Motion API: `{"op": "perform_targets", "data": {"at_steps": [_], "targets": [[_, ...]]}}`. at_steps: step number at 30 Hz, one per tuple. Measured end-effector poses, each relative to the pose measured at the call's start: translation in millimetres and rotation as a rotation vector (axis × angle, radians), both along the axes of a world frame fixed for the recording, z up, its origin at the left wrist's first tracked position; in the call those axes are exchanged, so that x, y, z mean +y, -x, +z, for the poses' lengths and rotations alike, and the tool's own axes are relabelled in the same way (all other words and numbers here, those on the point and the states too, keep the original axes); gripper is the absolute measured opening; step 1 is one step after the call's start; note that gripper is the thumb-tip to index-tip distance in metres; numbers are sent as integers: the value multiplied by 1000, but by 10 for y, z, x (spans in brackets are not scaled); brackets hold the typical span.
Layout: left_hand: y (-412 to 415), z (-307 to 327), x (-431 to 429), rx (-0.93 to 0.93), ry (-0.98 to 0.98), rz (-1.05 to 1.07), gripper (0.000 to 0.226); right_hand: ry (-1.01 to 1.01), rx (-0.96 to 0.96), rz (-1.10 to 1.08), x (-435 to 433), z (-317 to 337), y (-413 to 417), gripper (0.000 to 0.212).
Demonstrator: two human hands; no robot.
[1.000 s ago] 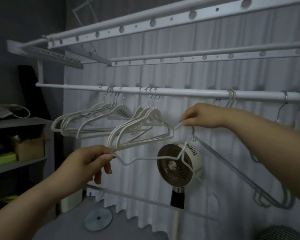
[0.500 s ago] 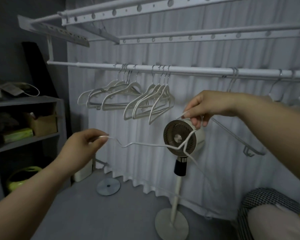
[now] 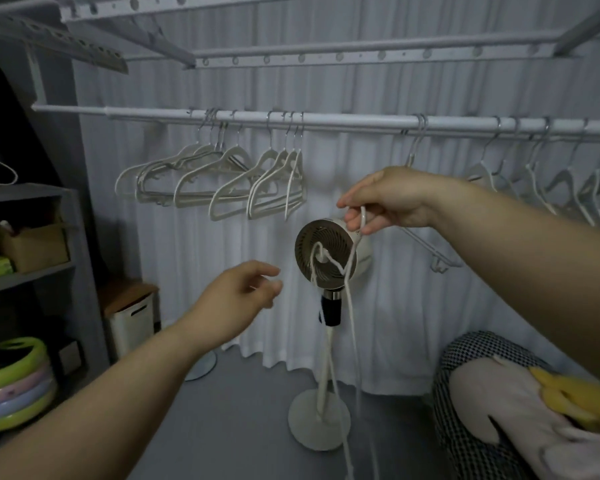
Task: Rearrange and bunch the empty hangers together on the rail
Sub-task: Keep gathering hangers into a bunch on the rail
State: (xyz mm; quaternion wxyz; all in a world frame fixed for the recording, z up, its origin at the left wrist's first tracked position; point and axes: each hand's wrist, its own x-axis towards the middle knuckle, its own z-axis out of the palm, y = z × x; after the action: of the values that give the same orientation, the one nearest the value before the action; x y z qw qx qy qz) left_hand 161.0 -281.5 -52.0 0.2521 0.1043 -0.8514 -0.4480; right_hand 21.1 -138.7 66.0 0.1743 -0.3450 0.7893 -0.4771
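Below the rail [image 3: 343,120], right hand [image 3: 392,202] pinches one white hanger [image 3: 349,303] dangling before the fan [image 3: 329,237]; left hand [image 3: 236,299] loose, holding nothing; other hangers [image 3: 222,181] on rail.

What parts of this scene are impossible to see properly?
Head view, all three:
White hanger dangling from the right hand: lower end blurred, cut by the bottom edge.
Grey hanger: middle hidden behind that hand.
Rightmost hangers on the rail: lower parts covered by the forearm.
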Motion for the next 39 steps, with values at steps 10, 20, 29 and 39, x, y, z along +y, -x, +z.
{"op": "perform_targets", "data": {"at_steps": [10,20,29,39], "targets": [[421,-127,392,-286,-22,-326,51,300,-28,-134,-195,19,174,18],[989,100,136,-41,-200,-173,35,345,-37,-98,-349,174,823,18],[1737,629,77,76,-281,-112,22,103,829,-380,-103,553,1712,26],[2496,1066,190,153,-262,-80,33,-325,1276,-405,212,716,2382,37]]}}
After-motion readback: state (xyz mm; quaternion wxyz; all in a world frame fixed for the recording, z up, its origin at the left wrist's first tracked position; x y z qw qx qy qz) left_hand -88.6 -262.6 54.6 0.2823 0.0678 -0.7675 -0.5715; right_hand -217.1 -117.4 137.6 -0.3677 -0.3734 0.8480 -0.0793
